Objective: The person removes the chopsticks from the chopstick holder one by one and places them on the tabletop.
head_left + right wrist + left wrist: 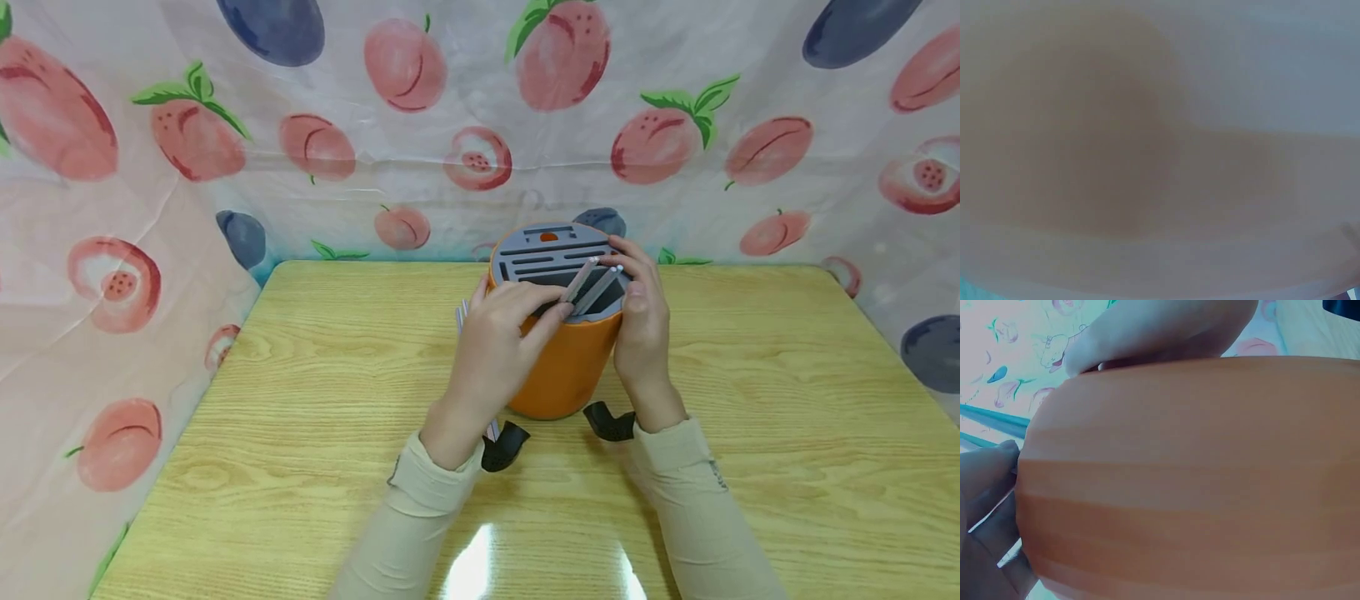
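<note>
An orange holder (564, 367) with a grey slotted top (558, 252) stands upright on the table. Over the large front opening of that top, my left hand (498, 337) pinches slim pale sticks, apparently chopsticks (582, 280), between thumb and index finger. They slant up to the right, their pale tips near my right fingers. My right hand (643, 312) grips the holder's right side, fingers bent at the rim. The holder's orange wall (1191, 469) fills most of the left wrist view. Only a blurred surface shows in the right wrist view.
More thin sticks (461, 317) lie left of the holder, partly hidden behind my left hand. Black wrist-camera mounts (506, 447) hang by both cuffs. A fruit-print cloth (420, 158) rises behind the wood-grain table (330, 358).
</note>
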Demonstrator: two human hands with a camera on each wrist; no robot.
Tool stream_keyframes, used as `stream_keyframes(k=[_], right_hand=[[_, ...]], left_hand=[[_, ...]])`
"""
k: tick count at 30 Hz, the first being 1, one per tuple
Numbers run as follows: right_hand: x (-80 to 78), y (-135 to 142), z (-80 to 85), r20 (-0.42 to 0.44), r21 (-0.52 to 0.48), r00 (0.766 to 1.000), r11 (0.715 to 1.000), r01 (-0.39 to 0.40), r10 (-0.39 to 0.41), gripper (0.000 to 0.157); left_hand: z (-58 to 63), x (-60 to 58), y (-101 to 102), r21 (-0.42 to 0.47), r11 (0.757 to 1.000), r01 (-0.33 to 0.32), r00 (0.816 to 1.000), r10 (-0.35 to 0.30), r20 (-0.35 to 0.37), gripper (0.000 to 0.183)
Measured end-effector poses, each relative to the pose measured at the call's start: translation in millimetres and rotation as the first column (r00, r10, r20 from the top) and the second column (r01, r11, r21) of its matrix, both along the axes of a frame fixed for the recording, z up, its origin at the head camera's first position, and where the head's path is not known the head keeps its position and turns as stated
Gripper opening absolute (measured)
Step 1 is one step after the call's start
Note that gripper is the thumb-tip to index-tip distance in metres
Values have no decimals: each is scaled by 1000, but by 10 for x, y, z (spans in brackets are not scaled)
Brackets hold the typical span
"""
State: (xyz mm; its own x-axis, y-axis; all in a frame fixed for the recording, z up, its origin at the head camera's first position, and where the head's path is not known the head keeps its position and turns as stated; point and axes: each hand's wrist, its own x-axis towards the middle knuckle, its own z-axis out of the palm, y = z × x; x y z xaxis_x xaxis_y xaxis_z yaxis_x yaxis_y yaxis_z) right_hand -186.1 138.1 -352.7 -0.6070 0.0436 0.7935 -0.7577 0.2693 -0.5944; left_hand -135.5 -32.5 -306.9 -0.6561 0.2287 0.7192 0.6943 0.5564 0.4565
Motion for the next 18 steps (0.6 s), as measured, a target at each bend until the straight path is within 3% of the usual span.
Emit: stream_keyframes(k=[8,11,14,18], right_hand=[[-16,-17,-4,-1,-10,1000,1000,-20,20,65],[-16,-18,3,-4,-6,1000,1000,-11,11,65],[-14,-16,14,-9,3,1000,1000,3,-3,65],[-17,-4,21,-19,8,1000,1000,11,-10,65]], left_hand=[[45,-12,-88,179,984,23,998,-11,-68,17],[98,19,-117,287,954,80,996,-66,-58,16],[254,145,-137,376,918,127,992,-125,-30,12],[435,271,-174,445,877,183,982,-180,-49,8]])
